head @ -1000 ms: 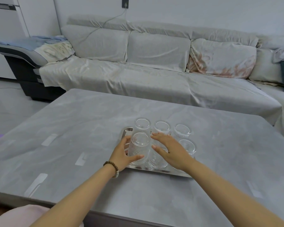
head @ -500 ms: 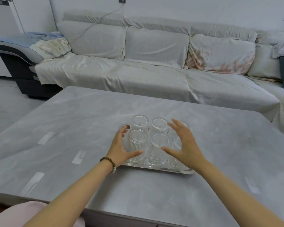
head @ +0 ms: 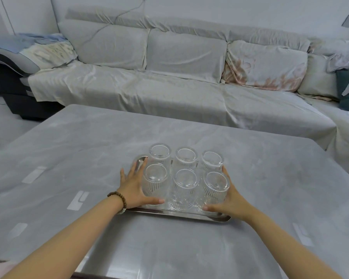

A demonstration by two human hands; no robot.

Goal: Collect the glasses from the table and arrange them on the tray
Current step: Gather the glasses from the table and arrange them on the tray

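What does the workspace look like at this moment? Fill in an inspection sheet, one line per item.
Surface: grey marbled table, pale tape marks on it.
Job's things: six clear glasses, upside down, in two rows of three on the metal tray; no glass seen off the tray.
Clutter: nothing seen on the table besides the tray.
Grips: left hand flat against the near-left glass; right hand flat against the near-right glass; fingers spread, neither closed around a glass.
Cables: one cord running down the wall onto the sofa back.
Surroundings: cloth-covered sofa behind the table; beaded bracelet on the left wrist.
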